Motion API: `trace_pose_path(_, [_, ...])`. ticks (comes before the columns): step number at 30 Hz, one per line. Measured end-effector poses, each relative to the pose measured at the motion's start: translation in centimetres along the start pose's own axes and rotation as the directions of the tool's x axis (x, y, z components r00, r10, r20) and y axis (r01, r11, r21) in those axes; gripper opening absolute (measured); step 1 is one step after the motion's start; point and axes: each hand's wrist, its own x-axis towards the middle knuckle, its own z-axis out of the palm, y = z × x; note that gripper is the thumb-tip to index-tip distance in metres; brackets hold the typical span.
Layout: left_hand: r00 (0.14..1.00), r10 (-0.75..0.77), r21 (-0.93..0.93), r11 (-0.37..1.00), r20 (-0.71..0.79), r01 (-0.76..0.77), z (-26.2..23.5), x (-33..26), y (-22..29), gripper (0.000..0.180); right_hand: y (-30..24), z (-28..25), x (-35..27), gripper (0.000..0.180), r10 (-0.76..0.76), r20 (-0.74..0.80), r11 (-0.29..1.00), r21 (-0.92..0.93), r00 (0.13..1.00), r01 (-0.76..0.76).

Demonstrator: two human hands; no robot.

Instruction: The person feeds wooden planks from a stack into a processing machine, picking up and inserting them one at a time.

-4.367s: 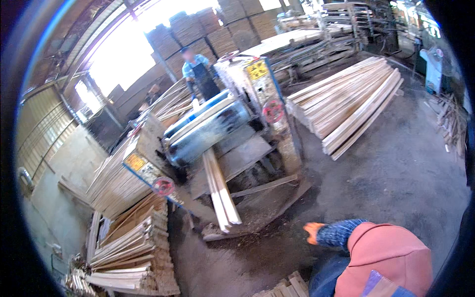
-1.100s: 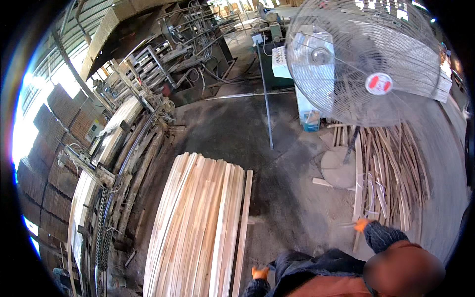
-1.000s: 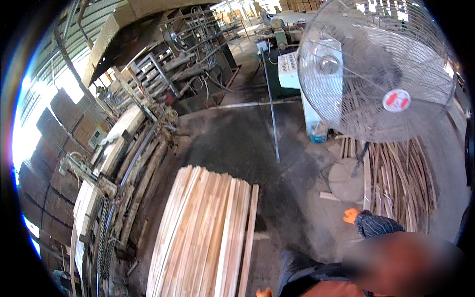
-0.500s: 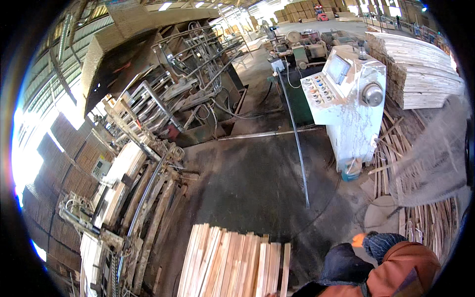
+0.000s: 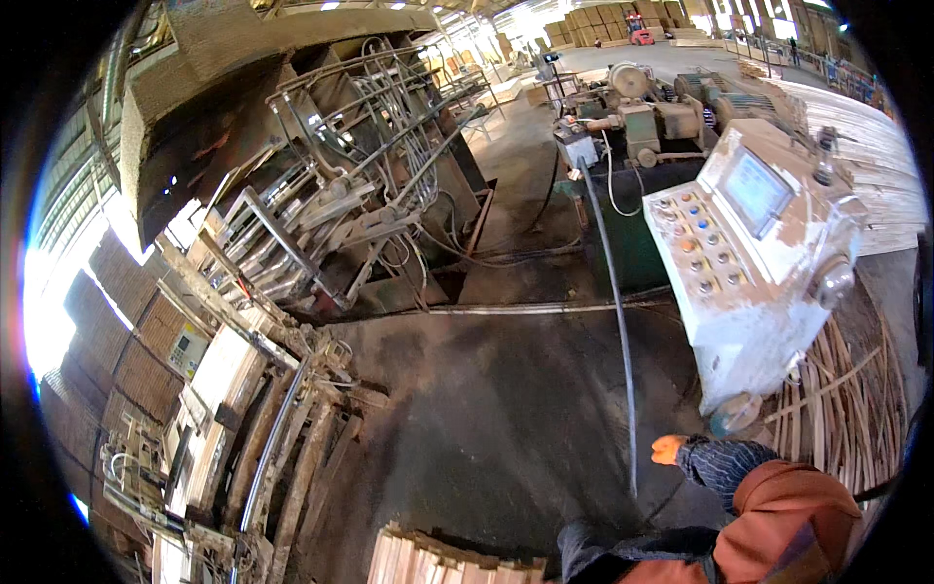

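My right hand (image 5: 667,449), in an orange glove, is held out in front of me at the lower right. A dark striped cuff and a rust-orange sleeve (image 5: 793,506) lie behind it. The glove looks small and its fingers do not separate clearly; nothing visible hangs from it. Closest to the hand are the lower end of a long grey pole (image 5: 623,370) and the base of a white control console (image 5: 754,326) with a screen and coloured buttons. My left hand is out of sight. A stack of light wooden boards (image 5: 438,560) shows at the bottom edge.
Left stands a conveyor frame (image 5: 277,438) carrying long timber. A large machine with pipes and hoses (image 5: 379,165) fills the upper left. Motors (image 5: 652,122) stand behind the console. Loose wood strips (image 5: 832,389) cover the right floor. A red forklift (image 5: 638,31) is far back.
My view has shifted, bringing the console nearer and larger. The board stack has slid down toward the lower edge. My right arm now reaches farther left, its glove more visible.
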Motion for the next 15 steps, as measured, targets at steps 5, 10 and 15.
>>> trace_pose_path(5, [0.999,-0.031,0.153,0.988,-0.035,0.036,0.1,9.4,10.4,0.017,-8.1,-7.4,12.7,0.039,0.092,-0.087,0.922,0.383,0.992,-0.052])
trace_pose_path(10, [0.996,-0.022,0.219,0.975,-0.091,0.042,-3.3,18.2,25.4,0.014,-9.7,-9.2,23.1,0.030,-0.154,0.100,0.975,-0.143,0.983,0.167])
trace_pose_path(15, [0.991,0.062,0.168,0.985,-0.122,-0.041,-7.3,27.4,42.8,0.010,-4.6,-10.7,30.4,0.037,0.137,0.167,0.980,0.121,0.976,-0.158])
